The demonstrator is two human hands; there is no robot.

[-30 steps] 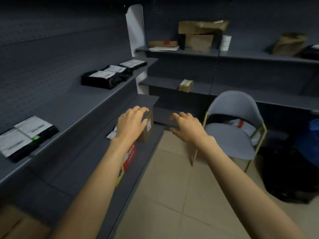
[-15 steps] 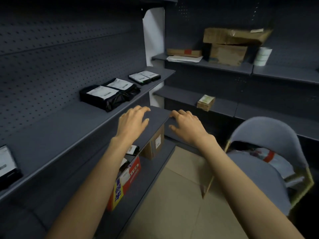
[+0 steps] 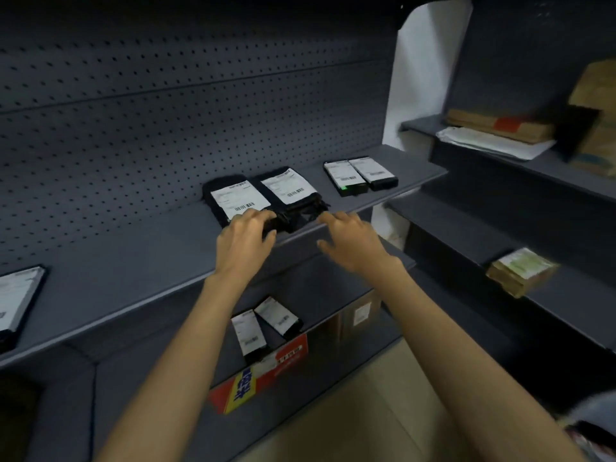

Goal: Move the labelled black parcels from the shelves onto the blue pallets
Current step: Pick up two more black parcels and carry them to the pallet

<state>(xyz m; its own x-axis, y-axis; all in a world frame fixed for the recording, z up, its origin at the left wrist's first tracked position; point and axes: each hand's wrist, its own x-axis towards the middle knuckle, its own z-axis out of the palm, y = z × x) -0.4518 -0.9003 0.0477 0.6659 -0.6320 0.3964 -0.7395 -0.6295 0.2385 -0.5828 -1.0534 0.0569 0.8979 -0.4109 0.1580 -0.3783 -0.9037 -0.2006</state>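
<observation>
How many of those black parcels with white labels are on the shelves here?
7. Two soft parcels on the middle shelf, two flat parcels right of them, one parcel at the left edge, two parcels on the shelf below. More may be hidden.

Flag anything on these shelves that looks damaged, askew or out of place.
The right black parcel of the middle pair has a crumpled, ragged near end at the shelf edge, unlike the flat left black parcel. Nothing else stands out.

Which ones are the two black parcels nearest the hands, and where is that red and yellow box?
left black parcel (image 3: 238,198): head view, on its white label.
right black parcel (image 3: 288,187): head view, on its white label.
red and yellow box (image 3: 263,373): head view, on its front face.
</observation>
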